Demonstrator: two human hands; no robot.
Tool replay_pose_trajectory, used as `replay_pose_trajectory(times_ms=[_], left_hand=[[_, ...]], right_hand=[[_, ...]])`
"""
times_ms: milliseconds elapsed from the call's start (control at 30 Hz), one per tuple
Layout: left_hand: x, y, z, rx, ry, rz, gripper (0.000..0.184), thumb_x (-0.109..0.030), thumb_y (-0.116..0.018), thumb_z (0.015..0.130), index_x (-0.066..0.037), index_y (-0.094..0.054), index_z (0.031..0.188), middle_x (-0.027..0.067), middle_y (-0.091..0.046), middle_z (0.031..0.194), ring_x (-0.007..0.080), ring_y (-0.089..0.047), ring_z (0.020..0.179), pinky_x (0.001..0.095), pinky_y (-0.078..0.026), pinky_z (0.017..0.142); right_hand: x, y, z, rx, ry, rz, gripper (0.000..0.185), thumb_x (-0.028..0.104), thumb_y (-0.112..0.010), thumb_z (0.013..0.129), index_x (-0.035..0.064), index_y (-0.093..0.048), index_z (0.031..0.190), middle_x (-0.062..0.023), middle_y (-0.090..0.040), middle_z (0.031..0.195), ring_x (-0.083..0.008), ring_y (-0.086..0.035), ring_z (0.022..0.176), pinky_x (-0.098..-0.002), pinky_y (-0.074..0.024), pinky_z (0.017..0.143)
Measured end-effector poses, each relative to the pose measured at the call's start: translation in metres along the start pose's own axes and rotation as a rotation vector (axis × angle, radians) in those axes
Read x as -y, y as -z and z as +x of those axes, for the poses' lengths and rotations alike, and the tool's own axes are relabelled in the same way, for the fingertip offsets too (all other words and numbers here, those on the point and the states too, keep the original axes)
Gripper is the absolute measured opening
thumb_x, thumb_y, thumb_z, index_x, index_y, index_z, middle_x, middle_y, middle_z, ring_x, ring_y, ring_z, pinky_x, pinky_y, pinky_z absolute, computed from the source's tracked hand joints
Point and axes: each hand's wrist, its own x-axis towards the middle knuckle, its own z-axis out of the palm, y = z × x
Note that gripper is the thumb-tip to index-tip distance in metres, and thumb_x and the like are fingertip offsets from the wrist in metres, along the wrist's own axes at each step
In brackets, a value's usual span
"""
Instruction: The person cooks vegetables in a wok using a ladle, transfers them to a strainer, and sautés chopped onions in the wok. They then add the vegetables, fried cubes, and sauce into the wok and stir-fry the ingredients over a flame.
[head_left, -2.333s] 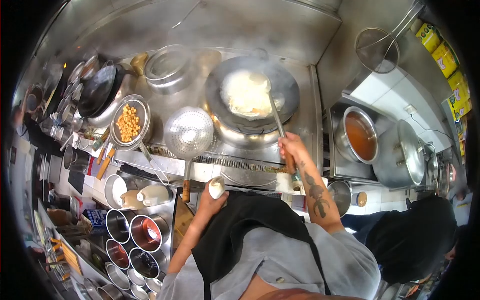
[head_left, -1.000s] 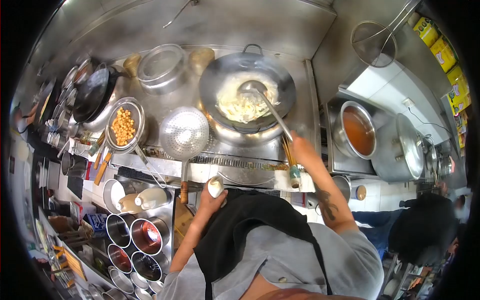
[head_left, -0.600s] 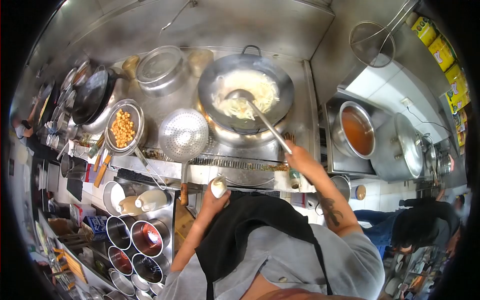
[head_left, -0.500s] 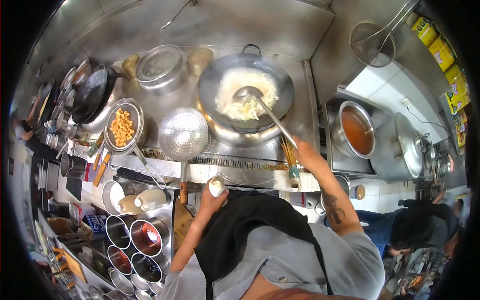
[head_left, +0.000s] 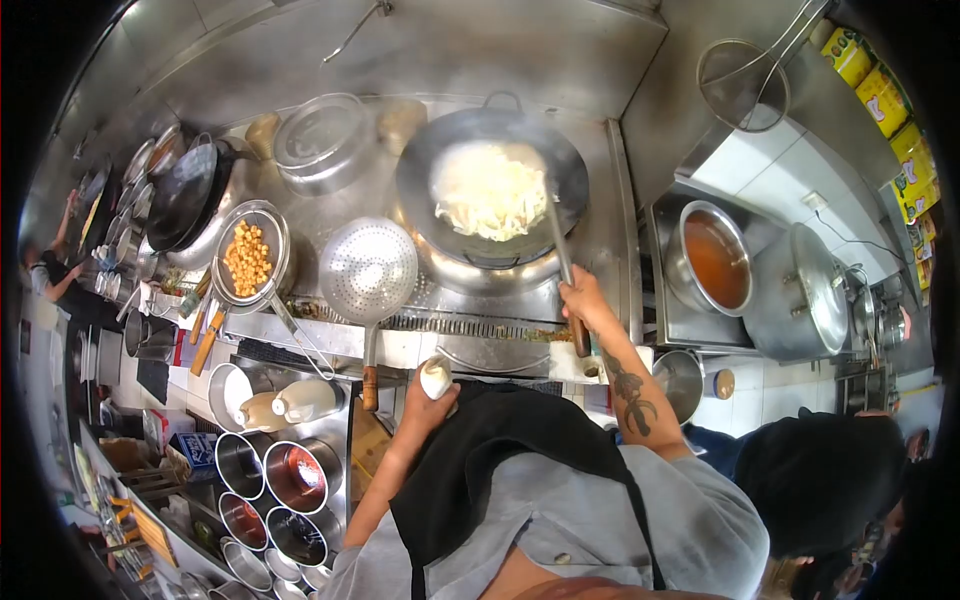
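My right hand [head_left: 584,298] is closed around the handle of a ladle [head_left: 558,238], whose wooden end points back toward me. The ladle's bowl is blurred at the right side of the wok [head_left: 420,165]. Pale strips of food [head_left: 492,195], whose kind I cannot make out, lie heaped in the wok under steam. Near my apron, my left hand [head_left: 428,405] grips what looks like a bunched white cloth [head_left: 435,378]. A perforated strainer [head_left: 368,268] with a wooden handle rests on the stove edge just beyond that hand.
Left of the perforated strainer, a mesh strainer [head_left: 275,225] holds golden cubes [head_left: 247,258]. A metal bowl of orange-brown liquid [head_left: 717,262] and a lidded pot [head_left: 800,300] stand at right. Several sauce pots [head_left: 297,475] sit at lower left. A person in dark clothing [head_left: 820,480] is behind me at right.
My right hand has moved slightly left and toward me. The ladle has swung from the wok's middle to its right side, and the food looks more heaped. The person at right has shifted.
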Motion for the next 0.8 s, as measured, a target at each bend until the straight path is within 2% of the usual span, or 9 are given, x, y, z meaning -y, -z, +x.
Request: replay_pose_trajectory(times_ms=[100, 233, 333, 433, 533, 567, 667, 767, 800], left_hand=[[-0.002, 0.000, 0.005, -0.005, -0.014, 0.006, 0.064, -0.017, -0.076, 0.075, 0.003, -0.047, 0.128, 0.0175, -0.062, 0.112, 0.0241, -0.060, 0.105, 0.0340, -0.047, 0.091], [-0.007, 0.002, 0.006, -0.006, -0.055, 0.014, 0.064, -0.017, -0.076, 0.075, 0.003, -0.047, 0.128, 0.0180, -0.062, 0.113, 0.0244, -0.060, 0.106, 0.0342, -0.046, 0.092], [-0.005, 0.002, 0.004, -0.016, -0.024, 0.019, 0.064, -0.017, -0.076, 0.075, 0.003, -0.047, 0.128, 0.0181, -0.062, 0.113, 0.0243, -0.060, 0.106, 0.0342, -0.046, 0.093], [0.003, 0.002, 0.004, -0.016, -0.004, 0.010, 0.063, -0.017, -0.076, 0.076, 0.003, -0.047, 0.128, 0.0177, -0.062, 0.113, 0.0240, -0.059, 0.106, 0.0339, -0.046, 0.093], [-0.005, 0.001, 0.007, 0.024, -0.011, -0.004, 0.063, -0.017, -0.076, 0.076, 0.003, -0.047, 0.128, 0.0172, -0.062, 0.112, 0.0239, -0.059, 0.106, 0.0338, -0.046, 0.092], [-0.014, 0.001, 0.007, 0.032, -0.043, -0.003, 0.063, -0.017, -0.075, 0.076, 0.003, -0.047, 0.128, 0.0171, -0.062, 0.112, 0.0239, -0.059, 0.106, 0.0337, -0.046, 0.092], [-0.012, 0.002, 0.009, -0.002, -0.068, -0.002, 0.062, -0.017, -0.076, 0.076, 0.002, -0.047, 0.128, 0.0168, -0.062, 0.112, 0.0239, -0.059, 0.106, 0.0339, -0.046, 0.092], [-0.002, 0.001, 0.010, -0.006, -0.052, 0.022, 0.062, -0.017, -0.076, 0.076, 0.002, -0.047, 0.128, 0.0168, -0.062, 0.113, 0.0240, -0.059, 0.106, 0.0339, -0.046, 0.092], [0.000, 0.002, 0.010, -0.006, -0.046, 0.034, 0.062, -0.017, -0.076, 0.076, 0.002, -0.048, 0.128, 0.0168, -0.062, 0.113, 0.0241, -0.059, 0.106, 0.0339, -0.046, 0.092]], right_hand=[[0.017, 0.002, -0.005, 0.165, -0.078, 0.188, 0.018, 0.007, -0.056, 0.089, 0.0008, -0.056, 0.106, -0.0005, -0.051, 0.065, -0.0090, -0.045, 0.043, -0.0255, -0.0372, 0.040], [0.038, 0.020, -0.047, 0.095, 0.226, -0.099, 0.029, 0.008, -0.056, 0.090, 0.0012, -0.055, 0.118, -0.0008, -0.052, 0.066, -0.0081, -0.046, 0.045, -0.0256, -0.0391, 0.041], [0.048, 0.045, -0.081, 0.109, 0.251, -0.160, 0.039, 0.009, -0.057, 0.088, 0.0007, -0.051, 0.126, -0.0055, -0.055, 0.067, -0.0103, -0.051, 0.046, -0.0284, -0.0413, 0.042], [0.061, 0.054, -0.086, 0.153, 0.241, -0.337, 0.042, 0.009, -0.058, 0.086, -0.0002, -0.050, 0.126, -0.0154, -0.061, 0.071, -0.0233, -0.060, 0.052, -0.0356, -0.0476, 0.050], [0.020, 0.030, -0.046, -0.019, 0.543, -0.608, 0.046, 0.010, -0.059, 0.085, -0.0013, -0.049, 0.128, -0.0255, -0.063, 0.079, -0.0391, -0.064, 0.069, -0.0426, -0.0508, 0.064], [0.022, 0.027, -0.048, -0.005, 0.453, -0.638, 0.048, 0.011, -0.058, 0.085, -0.0023, -0.048, 0.129, -0.0305, -0.062, 0.086, -0.0464, -0.061, 0.082, -0.0461, -0.0488, 0.075], [0.011, 0.031, -0.055, 0.020, 0.494, -0.438, 0.047, 0.012, -0.059, 0.086, -0.0018, -0.048, 0.129, -0.0292, -0.061, 0.083, -0.0433, -0.062, 0.079, -0.0439, -0.0483, 0.072], [0.045, 0.053, -0.102, 0.081, 0.473, -0.372, 0.047, 0.013, -0.060, 0.086, -0.0009, -0.048, 0.129, -0.0259, -0.060, 0.081, -0.0365, -0.060, 0.071, -0.0397, -0.0474, 0.068], [0.055, 0.059, -0.116, 0.122, 0.408, -0.371, 0.047, 0.012, -0.061, 0.086, -0.0002, -0.048, 0.130, -0.0216, -0.059, 0.081, -0.0303, -0.057, 0.069, -0.0369, -0.0464, 0.066]])
